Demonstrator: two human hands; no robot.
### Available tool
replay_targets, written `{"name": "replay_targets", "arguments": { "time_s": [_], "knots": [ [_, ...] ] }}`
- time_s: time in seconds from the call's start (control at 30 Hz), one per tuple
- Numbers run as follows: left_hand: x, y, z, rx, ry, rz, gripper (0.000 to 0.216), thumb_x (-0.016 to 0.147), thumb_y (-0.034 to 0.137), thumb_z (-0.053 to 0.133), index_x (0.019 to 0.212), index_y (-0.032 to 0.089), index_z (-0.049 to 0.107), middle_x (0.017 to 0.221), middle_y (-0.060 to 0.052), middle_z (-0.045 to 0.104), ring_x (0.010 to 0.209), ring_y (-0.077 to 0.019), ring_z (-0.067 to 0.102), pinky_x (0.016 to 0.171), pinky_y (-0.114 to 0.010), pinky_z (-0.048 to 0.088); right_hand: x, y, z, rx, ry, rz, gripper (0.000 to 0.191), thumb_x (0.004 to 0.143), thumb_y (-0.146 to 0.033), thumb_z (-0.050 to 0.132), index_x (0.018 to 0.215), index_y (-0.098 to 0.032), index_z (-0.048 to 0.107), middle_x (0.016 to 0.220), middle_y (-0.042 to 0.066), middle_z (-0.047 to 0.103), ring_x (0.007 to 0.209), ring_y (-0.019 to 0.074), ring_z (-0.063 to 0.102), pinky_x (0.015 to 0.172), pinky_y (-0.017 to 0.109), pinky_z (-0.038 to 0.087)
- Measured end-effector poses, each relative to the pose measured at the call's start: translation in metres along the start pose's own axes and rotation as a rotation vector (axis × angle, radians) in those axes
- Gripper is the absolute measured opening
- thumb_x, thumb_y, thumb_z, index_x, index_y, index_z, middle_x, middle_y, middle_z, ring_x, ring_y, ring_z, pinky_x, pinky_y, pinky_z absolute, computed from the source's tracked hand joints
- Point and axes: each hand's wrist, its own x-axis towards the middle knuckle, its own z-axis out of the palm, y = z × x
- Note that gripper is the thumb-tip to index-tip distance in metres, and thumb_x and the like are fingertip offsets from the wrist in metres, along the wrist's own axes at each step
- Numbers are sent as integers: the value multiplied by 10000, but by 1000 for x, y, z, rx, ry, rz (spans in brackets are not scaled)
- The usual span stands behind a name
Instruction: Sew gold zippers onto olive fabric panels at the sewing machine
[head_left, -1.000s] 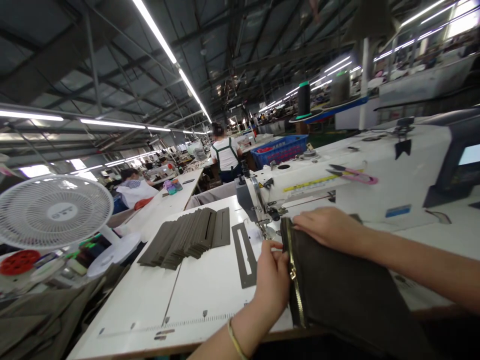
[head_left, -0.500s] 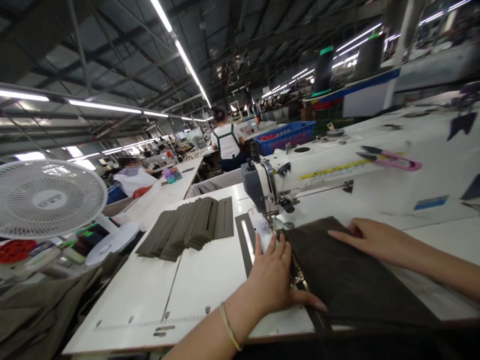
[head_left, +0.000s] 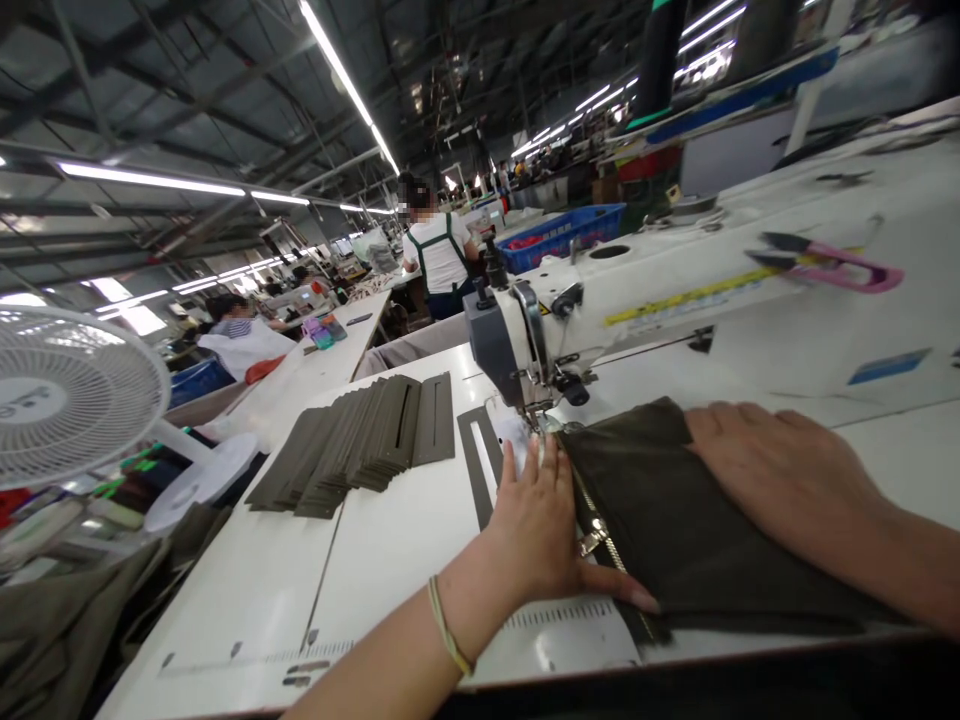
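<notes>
A dark olive fabric piece [head_left: 660, 520] with a brass zipper [head_left: 600, 540] along its left edge lies on the white sewing table [head_left: 390, 560], its far end under the needle of the white sewing machine [head_left: 675, 300]. My left hand [head_left: 544, 535] lies flat with fingers stretched out beside the zipper, thumb resting on the fabric. My right hand [head_left: 780, 475] presses flat on top of the fabric at the right. Neither hand grips anything.
A fanned stack of olive fabric strips [head_left: 360, 440] and one slotted strip [head_left: 480, 460] lie left of the machine. Pink thread snips [head_left: 832, 265] rest on the machine. A white fan [head_left: 67, 395] stands at the left. Other workers and a blue crate [head_left: 562, 235] are behind.
My left hand went from pinching the zipper edge to lying flat beside it. My right hand slid back along the fabric toward me. The fabric's end now sits under the needle.
</notes>
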Motion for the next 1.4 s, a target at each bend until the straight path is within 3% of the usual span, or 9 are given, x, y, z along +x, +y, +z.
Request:
{"name": "replay_targets", "arguments": {
  "time_s": [0.13, 0.37, 0.53, 0.63, 0.8, 0.9, 1.0, 1.23, 1.4],
  "knots": [
    [3, -4, 8, 12, 50, 27, 1346, 634, 894, 584, 1516, -21, 140, 1563, -294, 83, 1474, -406, 36, 1176, -650, 30, 6, -45, 12, 55, 334, -351, 418, 978, -252, 310, 1228, -94, 605, 1319, 182, 603, 1273, 304, 515, 1064, 521, 380],
    [2, -8, 14, -33, 108, 44, 1293, 652, 857, 618, 1513, 1, 172, 1571, -290, 148, 1479, -406, 88, 1167, -665, 21, -12, -58, 49, 127, 296, -427, 506, 1001, -265, 304, 1453, -59, 401, 1466, 151, 470, 1415, 238, 347, 1109, 505, 336],
    [-31, 11, 24, -170, 328, -22, 400, 840, 445, 735, 1145, 203, 644, 1372, -134, 557, 1370, -322, 419, 1186, -624, 119, -10, -52, 48, 166, 322, -450, 494, 982, -182, 303, 1448, -68, 417, 1440, 147, 502, 1389, 236, 392, 1080, 480, 376],
    [-56, 30, 33, -320, 419, -2, 105, 820, 246, 764, 882, 229, 681, 1123, -36, 661, 1142, -227, 604, 1185, -541, 215, -9, -53, 51, 123, 337, -455, 462, 990, -208, 292, 1365, -57, 517, 1428, 145, 515, 1359, 249, 433, 1050, 489, 404],
    [-72, 22, 23, -364, 445, 86, 178, 862, 343, 720, 1002, 236, 693, 1144, -56, 671, 1093, -219, 629, 1163, -491, 296, -7, -55, 53, 97, 359, -442, 470, 997, -281, 298, 1350, -86, 542, 1407, 128, 541, 1307, 252, 493, 1010, 493, 436],
    [-73, -8, 8, -166, 364, -57, 704, 832, 525, 710, 1378, 135, 494, 1451, -222, 462, 1381, -363, 393, 1165, -626, 216, -1, -56, 47, 125, 355, -411, 480, 983, -373, 353, 1337, -133, 571, 1375, 124, 575, 1233, 280, 557, 933, 491, 481],
    [-82, -32, 10, -31, 206, -109, 998, 800, 671, 653, 1503, 67, 281, 1544, -293, 256, 1452, -441, 192, 1128, -712, 185, 8, -56, 39, 144, 365, -481, 444, 962, -331, 402, 1308, -133, 597, 1387, 121, 565, 1230, 275, 558, 942, 469, 474],
    [-106, -53, 56, 140, 269, 143, 671, 942, 385, 577, 1524, 233, 281, 1448, -202, 470, 1359, -362, 428, 1112, -587, 351, 19, -60, 42, 312, 245, -571, 459, 918, -272, 466, 1360, -182, 549, 1404, 105, 554, 1247, 259, 548, 972, 472, 451],
    [-98, -56, 60, 91, 276, 120, 686, 869, 444, 651, 1455, 216, 377, 1584, -211, 228, 1441, -426, 249, 1104, -635, 326, 23, -63, 38, 343, 233, -549, 429, 953, -322, 456, 1339, -165, 558, 1419, 127, 533, 1268, 275, 533, 960, 485, 484]
  ]
}}
